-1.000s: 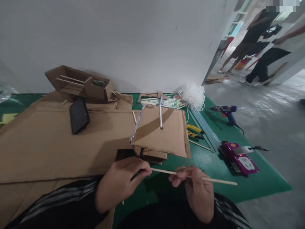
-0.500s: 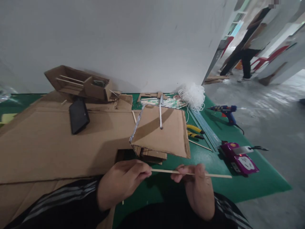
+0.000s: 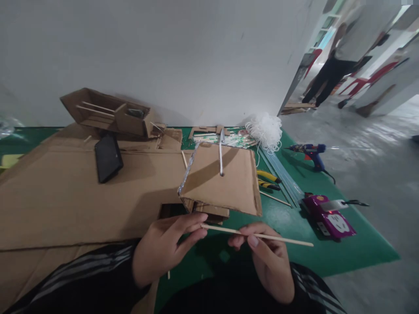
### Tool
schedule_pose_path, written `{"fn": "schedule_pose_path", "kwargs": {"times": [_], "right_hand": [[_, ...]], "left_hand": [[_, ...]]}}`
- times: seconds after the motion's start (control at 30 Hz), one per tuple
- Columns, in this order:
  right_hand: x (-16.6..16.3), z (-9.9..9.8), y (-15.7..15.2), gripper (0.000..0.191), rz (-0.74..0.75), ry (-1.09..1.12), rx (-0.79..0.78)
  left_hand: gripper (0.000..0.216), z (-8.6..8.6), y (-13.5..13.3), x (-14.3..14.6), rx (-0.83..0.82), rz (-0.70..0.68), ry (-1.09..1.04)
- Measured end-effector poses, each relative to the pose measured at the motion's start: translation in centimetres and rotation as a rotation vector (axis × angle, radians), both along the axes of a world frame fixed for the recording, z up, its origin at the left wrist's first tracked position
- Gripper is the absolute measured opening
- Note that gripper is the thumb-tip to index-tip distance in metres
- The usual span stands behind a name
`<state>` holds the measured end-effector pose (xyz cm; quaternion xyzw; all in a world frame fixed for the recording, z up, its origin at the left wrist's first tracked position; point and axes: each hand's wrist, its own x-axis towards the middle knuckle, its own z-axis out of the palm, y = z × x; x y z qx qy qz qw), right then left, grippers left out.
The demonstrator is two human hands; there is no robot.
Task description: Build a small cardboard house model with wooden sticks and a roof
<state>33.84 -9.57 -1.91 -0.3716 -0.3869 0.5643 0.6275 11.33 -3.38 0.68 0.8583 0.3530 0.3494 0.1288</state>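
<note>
A thin wooden stick (image 3: 281,238) lies nearly level in front of me, slanting slightly down to the right. Its middle is pinched between the thumb and fingers of my right hand (image 3: 270,261), and the free end sticks out past that hand. My left hand (image 3: 165,246) is at the stick's other end, with thumb and forefinger apart; the tip appears to touch a finger between them. Just beyond my hands stands a cardboard box (image 3: 225,187) with a white cord (image 3: 221,159) coming through a hole in its top panel.
Yellow-black pliers (image 3: 268,176), clear glue sticks (image 3: 284,179), tangled white string (image 3: 265,133), a blue glue gun (image 3: 310,152) and a purple power strip (image 3: 327,218) lie rightward. Leftward are a black phone-like slab (image 3: 108,159) and a cardboard model (image 3: 111,115). A person (image 3: 340,65) stands behind.
My left thumb and forefinger have parted from their pinch on the stick. The stick's left end has risen slightly, and my right fingers have shifted their hold. The person behind has changed stance.
</note>
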Motion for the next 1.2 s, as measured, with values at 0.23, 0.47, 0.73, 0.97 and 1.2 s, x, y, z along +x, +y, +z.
{"fn": "schedule_pose_path", "kwargs": {"times": [0.23,0.47,0.73,0.97,1.2], "right_hand": [[0.1,0.1,-0.3,0.016,0.006,-0.080,0.093],[0.0,0.0,-0.4,0.016,-0.002,-0.106,0.098],[-0.1,-0.4,-0.7,0.015,0.003,-0.116,0.035],[-0.2,-0.3,-0.4,0.018,-0.107,-0.067,0.043],[0.6,-0.3,-2.4,0.015,0.113,-0.580,0.093]], "left_hand": [[0.011,0.9,0.1,0.0,-0.108,0.017,0.007],[0.020,0.9,0.2,-0.3,0.150,-0.087,0.067],[0.027,-1.1,0.1,-2.4,0.257,-0.071,0.301],[0.020,0.3,0.5,-1.1,0.043,-0.360,0.431],[0.021,0.4,0.8,-0.7,-0.045,-0.515,0.531]]}}
